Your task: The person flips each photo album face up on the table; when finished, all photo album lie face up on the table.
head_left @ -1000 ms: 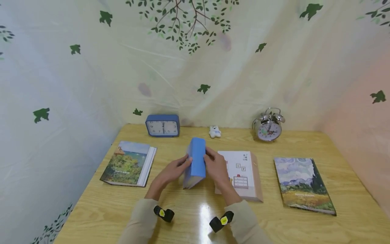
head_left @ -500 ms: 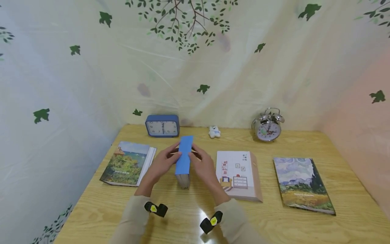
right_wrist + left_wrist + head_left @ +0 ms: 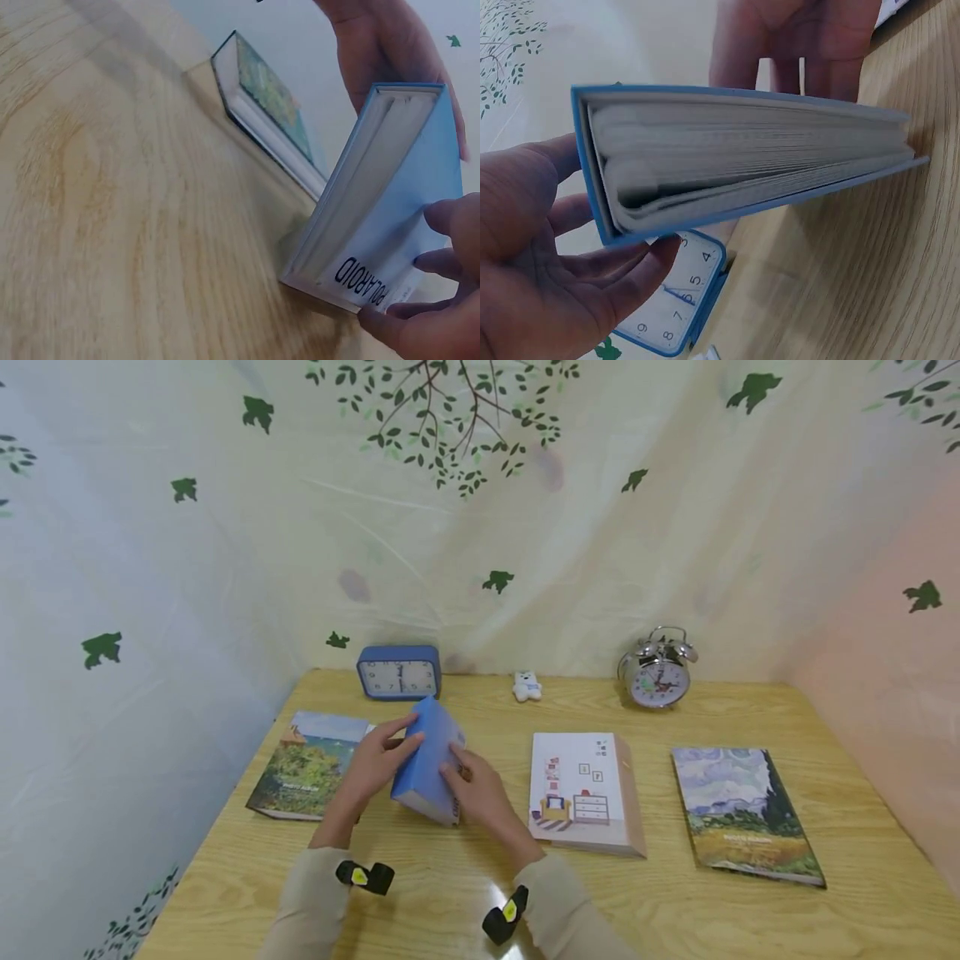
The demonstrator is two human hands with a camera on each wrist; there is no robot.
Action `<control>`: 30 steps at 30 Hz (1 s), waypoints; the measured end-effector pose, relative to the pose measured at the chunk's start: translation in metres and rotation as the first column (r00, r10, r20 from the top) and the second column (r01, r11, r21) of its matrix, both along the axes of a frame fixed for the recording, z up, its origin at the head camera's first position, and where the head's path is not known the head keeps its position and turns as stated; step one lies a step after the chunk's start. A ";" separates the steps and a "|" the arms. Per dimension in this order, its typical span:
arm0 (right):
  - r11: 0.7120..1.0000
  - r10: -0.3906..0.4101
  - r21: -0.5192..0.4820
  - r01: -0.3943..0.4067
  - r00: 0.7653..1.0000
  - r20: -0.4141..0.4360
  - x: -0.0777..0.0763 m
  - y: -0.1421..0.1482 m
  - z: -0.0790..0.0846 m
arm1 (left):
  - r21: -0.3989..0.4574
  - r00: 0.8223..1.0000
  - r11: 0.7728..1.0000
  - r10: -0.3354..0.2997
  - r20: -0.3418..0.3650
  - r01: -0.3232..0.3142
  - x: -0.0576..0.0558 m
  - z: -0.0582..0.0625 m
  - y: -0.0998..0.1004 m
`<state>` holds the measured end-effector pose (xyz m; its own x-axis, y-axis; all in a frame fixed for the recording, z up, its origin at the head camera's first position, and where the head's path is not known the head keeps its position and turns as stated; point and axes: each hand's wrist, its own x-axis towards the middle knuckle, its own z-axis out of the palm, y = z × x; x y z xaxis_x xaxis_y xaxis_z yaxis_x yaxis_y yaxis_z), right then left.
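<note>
A thick blue photo album (image 3: 431,760) with POLAROID lettered on its cover stands spine up and tilted over the table, left of the middle. My left hand (image 3: 375,760) holds it by the spine side, the thumb on the near part and fingers farther along. On the right cover lie the fingers and thumb of my right hand (image 3: 480,785). In the left wrist view the album's page block (image 3: 750,146) shows end-on, its leaves slightly parted. The right wrist view shows the lettered cover (image 3: 397,240), with fingertips on it and its lower edge close to the tabletop.
A landscape-covered photo album (image 3: 307,764) lies at left, partly behind my left hand. To the right lie a white illustrated album (image 3: 573,789) and another painted album (image 3: 746,814). Along the back stand a blue clock (image 3: 400,673), a small white bear (image 3: 527,686) and a silver alarm clock (image 3: 657,672).
Both hands have carried the blue album leftward. It has turned and tilted, so its right cover now shows in the head view instead of mainly its spine.
</note>
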<state>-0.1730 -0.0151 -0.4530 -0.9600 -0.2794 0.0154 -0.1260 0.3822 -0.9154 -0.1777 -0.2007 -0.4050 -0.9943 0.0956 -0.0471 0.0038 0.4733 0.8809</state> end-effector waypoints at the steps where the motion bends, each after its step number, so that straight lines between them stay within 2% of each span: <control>1: 1.000 0.008 0.016 -0.008 1.000 -0.002 0.000 -0.001 -0.002 | -0.011 1.000 1.000 0.015 -0.008 -0.015 0.000 0.000 -0.002; 5: 0.998 0.007 0.057 -0.008 1.000 0.010 -0.001 -0.005 -0.008 | -0.066 0.997 0.994 0.081 -0.009 -0.081 0.002 -0.003 -0.009; 11: 0.995 -0.031 0.092 0.026 0.998 0.049 -0.002 -0.012 -0.016 | -0.137 0.990 0.982 0.138 0.040 -0.131 0.004 -0.017 -0.020; 19: 0.986 -0.019 0.165 0.018 1.000 0.001 0.001 -0.019 -0.024 | -0.267 0.981 0.946 0.193 0.018 -0.181 0.000 -0.037 -0.025; 24: 0.983 -0.023 0.183 0.027 0.999 -0.025 0.003 -0.019 -0.025 | -0.296 0.977 0.934 0.211 0.008 -0.199 -0.002 -0.042 -0.024; 30: 0.981 -0.015 0.193 0.016 1.000 -0.006 0.003 -0.016 -0.022 | -0.283 0.982 0.944 0.185 0.028 -0.170 -0.004 -0.045 -0.024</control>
